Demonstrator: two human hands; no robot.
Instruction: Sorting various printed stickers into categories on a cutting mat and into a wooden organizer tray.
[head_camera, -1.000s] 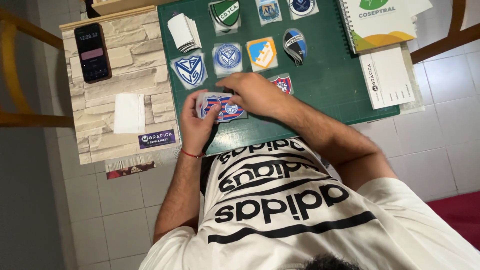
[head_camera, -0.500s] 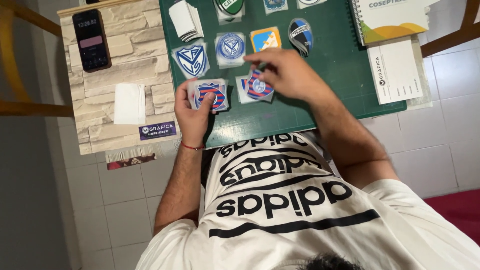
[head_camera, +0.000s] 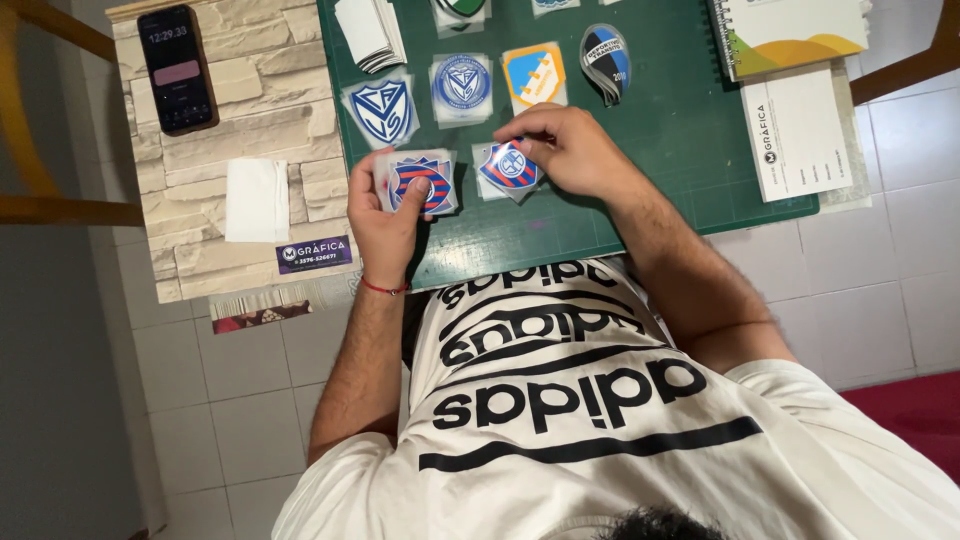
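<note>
Nearest the person's chest, at the near edge of the green cutting mat (head_camera: 640, 215), both hands rest on badge stickers. The left hand (head_camera: 385, 215) lies with fingers curled loosely round a red-and-blue striped sticker (head_camera: 420, 183) on clear backing — thumb at one side, fingertips at the other, pinning it to the mat. Just beside it, the right hand (head_camera: 575, 150) pinches a round red-and-blue sticker (head_camera: 510, 168) between thumb and forefinger, its other fingers bent over the top; whether that sticker lies flat or is lifted a little I cannot tell.

Beyond the hands runs a row of more stickers: a blue-and-white shield (head_camera: 382, 110) past the left hand, a round blue crest (head_camera: 462, 85) between the two hands, an orange-and-blue one (head_camera: 533, 75) past the right hand, and a dark oval one (head_camera: 605, 60) farther right. A stack of white backing sheets (head_camera: 368, 30) sits farther still, at the mat's far edge.

Left of the left hand, well apart, a stone-patterned board (head_camera: 260, 90) carries a white slip (head_camera: 257, 200) and — at its far corner — a black phone (head_camera: 178, 68). Right of the right hand lie a white card (head_camera: 800, 135) and a spiral notebook (head_camera: 790, 30).
</note>
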